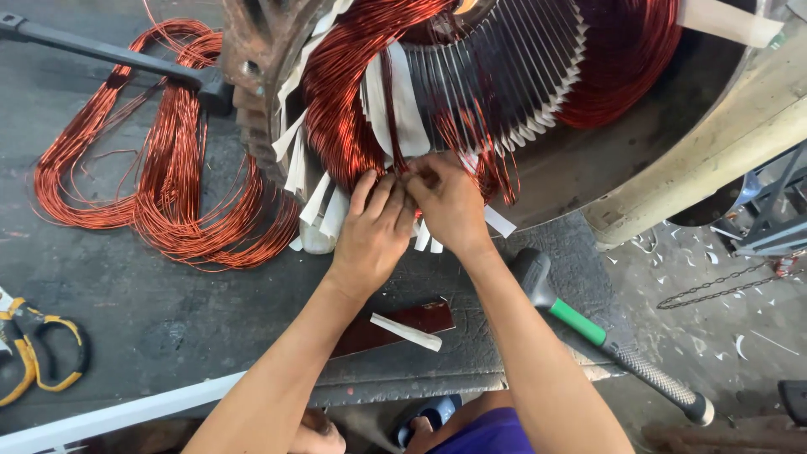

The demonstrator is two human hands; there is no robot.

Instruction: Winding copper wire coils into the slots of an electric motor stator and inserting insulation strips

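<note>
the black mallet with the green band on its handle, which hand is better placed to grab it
Probably the right hand. The black rubber mallet with the green-banded handle lies just beside the right forearm, while the left hand sits on the far side, both pinching copper wire at the stator.

The stator (521,92) was cut off by the top edge, its upper half out of view. Against its lower rim, the fingertips of the left hand (376,227) and right hand (450,202) were buried among copper wires (353,101), their grip unreadable. Left of the stator, yellow-handled scissors (38,349) ran off the left edge. Below it, the mallet (605,332) head lay behind the right forearm.
</note>
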